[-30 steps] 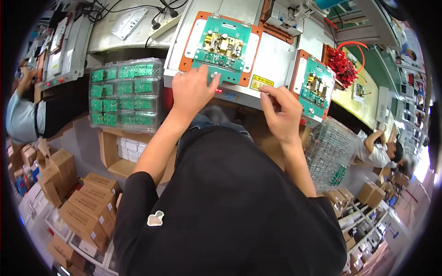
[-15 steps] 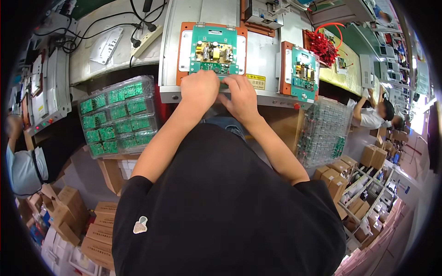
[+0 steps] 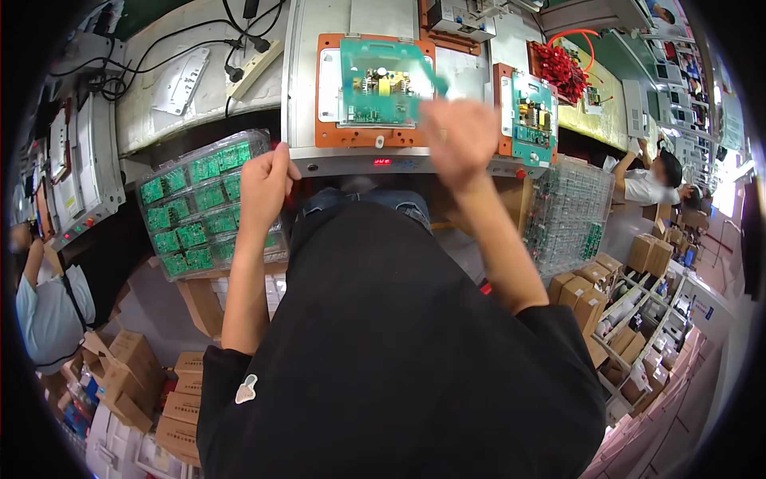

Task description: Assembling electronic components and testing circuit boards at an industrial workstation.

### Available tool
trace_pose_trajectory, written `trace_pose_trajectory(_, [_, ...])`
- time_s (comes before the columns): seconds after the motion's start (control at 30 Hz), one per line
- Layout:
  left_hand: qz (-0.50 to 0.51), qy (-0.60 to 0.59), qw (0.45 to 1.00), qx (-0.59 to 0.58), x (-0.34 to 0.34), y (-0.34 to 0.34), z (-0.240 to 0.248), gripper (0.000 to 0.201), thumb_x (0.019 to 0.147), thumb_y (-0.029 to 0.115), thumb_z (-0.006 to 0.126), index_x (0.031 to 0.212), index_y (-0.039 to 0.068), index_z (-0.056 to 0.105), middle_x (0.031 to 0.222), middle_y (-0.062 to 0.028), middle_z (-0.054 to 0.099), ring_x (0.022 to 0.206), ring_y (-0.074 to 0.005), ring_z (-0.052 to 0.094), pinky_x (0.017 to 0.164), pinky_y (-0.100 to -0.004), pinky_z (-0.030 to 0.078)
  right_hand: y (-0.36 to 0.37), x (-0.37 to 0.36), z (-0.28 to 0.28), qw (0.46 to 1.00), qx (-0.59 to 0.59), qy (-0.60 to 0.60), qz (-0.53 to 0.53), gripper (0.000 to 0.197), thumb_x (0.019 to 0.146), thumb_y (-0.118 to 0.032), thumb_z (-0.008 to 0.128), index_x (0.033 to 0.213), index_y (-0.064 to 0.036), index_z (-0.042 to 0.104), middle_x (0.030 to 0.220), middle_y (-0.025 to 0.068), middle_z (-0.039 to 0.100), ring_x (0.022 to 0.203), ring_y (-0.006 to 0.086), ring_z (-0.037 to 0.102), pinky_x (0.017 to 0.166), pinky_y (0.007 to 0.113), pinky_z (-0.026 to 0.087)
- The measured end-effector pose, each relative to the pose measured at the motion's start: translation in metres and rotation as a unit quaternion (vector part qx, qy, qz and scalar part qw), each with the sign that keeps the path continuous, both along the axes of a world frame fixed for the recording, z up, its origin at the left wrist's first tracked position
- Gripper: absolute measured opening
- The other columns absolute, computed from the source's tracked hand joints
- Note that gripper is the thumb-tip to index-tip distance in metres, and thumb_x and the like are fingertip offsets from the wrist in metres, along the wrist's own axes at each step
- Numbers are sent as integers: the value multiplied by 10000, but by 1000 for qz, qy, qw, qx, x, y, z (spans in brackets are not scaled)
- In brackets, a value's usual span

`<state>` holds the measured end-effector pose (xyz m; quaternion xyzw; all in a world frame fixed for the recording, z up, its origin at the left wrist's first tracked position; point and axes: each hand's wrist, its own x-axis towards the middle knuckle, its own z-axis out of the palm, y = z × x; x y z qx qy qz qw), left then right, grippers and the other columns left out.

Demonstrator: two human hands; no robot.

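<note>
A green fixture frame is lifted askew and blurred over the orange-edged fixture base. Beneath it shows a circuit board with upright components. My right hand, smeared by motion, is closed at the frame's near right corner; its fingertips are hard to make out. Off to the left, my left hand hovers beside the clear tray of green circuit boards. Its fingers are curled in and nothing shows in them.
A second green fixture stands on the right, by a bundle of red leads. Another clear tray of boards sits below it. A power strip with black cables lies at the back left. Other people work at both sides.
Both hands were together on the near edge of the fixture frame. My left hand has moved left towards the tray; my right has swung right and up, and the frame has lifted.
</note>
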<state>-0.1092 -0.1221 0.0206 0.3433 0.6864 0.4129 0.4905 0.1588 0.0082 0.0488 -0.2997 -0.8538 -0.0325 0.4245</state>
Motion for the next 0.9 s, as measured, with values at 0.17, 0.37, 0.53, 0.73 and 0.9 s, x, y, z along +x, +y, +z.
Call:
trace_pose_trajectory(0.17, [-16,97,992,82,12,13,-6,213,950,143,646,869,-51,683,673,-39,629,610,-92,557,585,-269,452,120,-39,55,993,102,46,-38,150,788,-82,773,932,-84,728,933,52,732,818,268,667,721,353,496])
trace_pose_trajectory(0.37, [-7,99,987,126,27,1,-17,144,941,110,665,931,-32,692,778,-40,673,646,-75,572,619,-238,463,104,-28,-3,990,-125,-55,25,185,847,-108,725,1029,-76,719,1022,100,717,923,285,670,815,362,539])
trace_pose_trajectory(0.53, [-9,40,995,92,26,-7,-17,167,975,134,634,962,-17,706,802,-19,673,678,-51,564,640,-208,458,102,-48,-42,948,-221,-229,8,202,901,-167,637,1063,-83,724,1070,113,711,1003,324,658,858,424,536])
trace_pose_trajectory(0.73, [-6,-14,999,52,19,-7,-9,203,952,135,666,1061,-34,695,881,-65,707,805,-107,658,742,-250,519,104,-48,-14,959,-105,-257,55,148,735,-63,642,878,-32,667,841,151,620,871,356,628,749,449,529])
trace_pose_trajectory(0.9, [-36,-287,949,130,16,-24,3,598,937,149,684,1418,-63,397,1381,-148,515,1247,-249,532,1025,-368,467,34,-59,55,978,-117,-173,-25,176,702,-83,659,876,-58,662,805,125,594,815,324,625,719,414,527])
